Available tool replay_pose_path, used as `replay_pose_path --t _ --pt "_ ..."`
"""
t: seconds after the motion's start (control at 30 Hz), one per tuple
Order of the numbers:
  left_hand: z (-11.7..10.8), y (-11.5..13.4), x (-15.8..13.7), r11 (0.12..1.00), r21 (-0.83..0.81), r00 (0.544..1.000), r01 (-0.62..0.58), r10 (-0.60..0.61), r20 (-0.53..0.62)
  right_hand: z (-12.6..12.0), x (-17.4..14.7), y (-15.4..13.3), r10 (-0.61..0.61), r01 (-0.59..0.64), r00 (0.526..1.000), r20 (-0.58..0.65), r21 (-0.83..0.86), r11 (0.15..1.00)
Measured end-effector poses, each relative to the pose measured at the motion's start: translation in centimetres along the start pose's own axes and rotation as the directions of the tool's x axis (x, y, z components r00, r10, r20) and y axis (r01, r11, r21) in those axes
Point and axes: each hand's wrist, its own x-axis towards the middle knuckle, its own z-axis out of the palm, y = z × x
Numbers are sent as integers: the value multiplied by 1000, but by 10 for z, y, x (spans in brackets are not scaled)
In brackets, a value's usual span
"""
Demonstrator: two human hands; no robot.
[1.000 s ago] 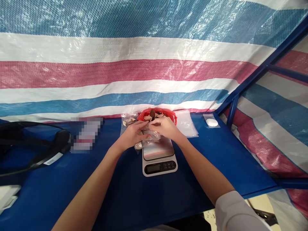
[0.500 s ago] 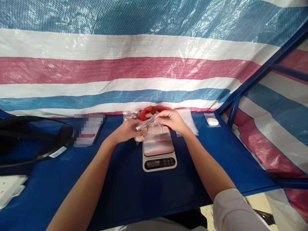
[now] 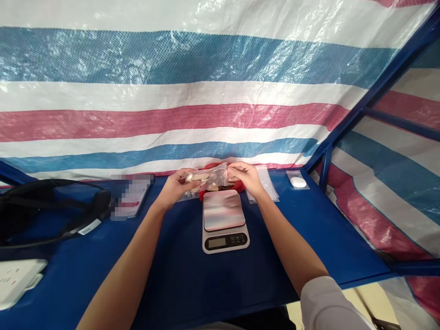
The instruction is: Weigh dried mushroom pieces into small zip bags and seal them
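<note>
A clear zip bag [image 3: 216, 175] with pale, beige pieces inside is stretched sideways between my hands, above the back edge of a kitchen scale [image 3: 225, 222]. My left hand [image 3: 174, 185] is closed around the filled end of the bag. At the bag's other end, my right hand [image 3: 243, 176] pinches the edge between thumb and fingers. Behind the bag, mostly hidden, is a red plastic bag [image 3: 239, 185] with brownish pieces in it. Nothing lies on the scale's shiny plate, and its display cannot be read.
Flat clear bags [image 3: 266, 185] lie right of the scale, and a white rounded case [image 3: 298, 182] on a small bag sits farther right. On the left are a black strap-like item [image 3: 92, 208], a partly blurred box [image 3: 132, 201] and a white power strip [image 3: 19, 279]. Striped sheeting [image 3: 172, 123] hangs behind.
The bag has gone from bunched and tilted over the scale to pulled out level between my hands. My left hand has moved up and left. The camera view has tilted upward.
</note>
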Motion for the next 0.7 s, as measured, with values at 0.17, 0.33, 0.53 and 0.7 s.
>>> replay_pose_path --t 0.17,0.33,0.53,0.7 --pt "4 25 13 971 229 997 -74 73 10 -7 18 -4 54 -51 996 -74 33 998" --pt "9 40 32 946 292 990 -138 129 51 -10 33 -1 96 -94 993 -68 25 995" --pt "13 36 51 996 56 996 -76 73 57 -23 40 15 155 -152 987 -46 59 987" --pt "18 34 66 996 65 995 -61 56 86 -32 41 18 186 -180 980 -66 80 980"
